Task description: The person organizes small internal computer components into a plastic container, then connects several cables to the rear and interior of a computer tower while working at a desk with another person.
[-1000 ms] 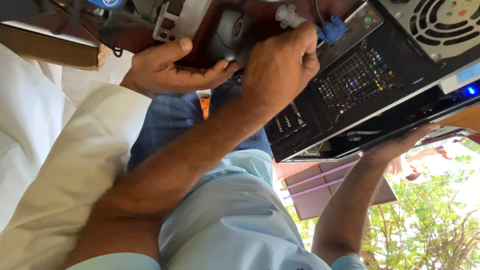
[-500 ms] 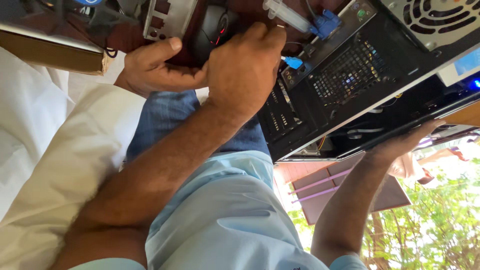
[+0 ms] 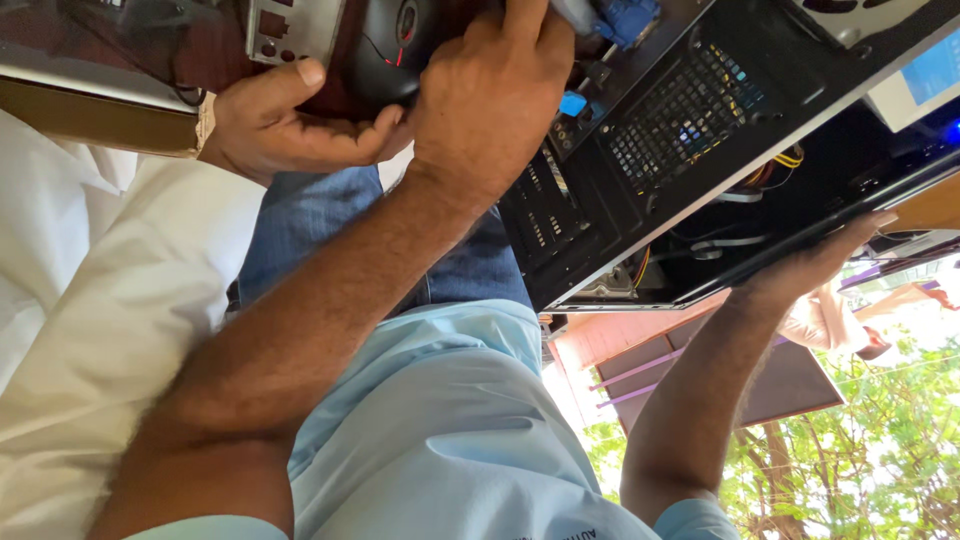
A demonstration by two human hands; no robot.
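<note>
While the left hand curled at the open computer case's rear edge, grip hidden, the right hand lay flat beneath it, coloured wires inside.

three hands, one computer, one mouse

Two hands are the wearer's, one hand someone else's; one black computer case at the fingers, one mouse under fingertips, one blue plug just past them.

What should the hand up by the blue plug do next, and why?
Probably slide the left hand a little right, onto the blue plug: its fingertips sit just beside it, while the right hand lies flat against the black computer case, steadying it.
</note>
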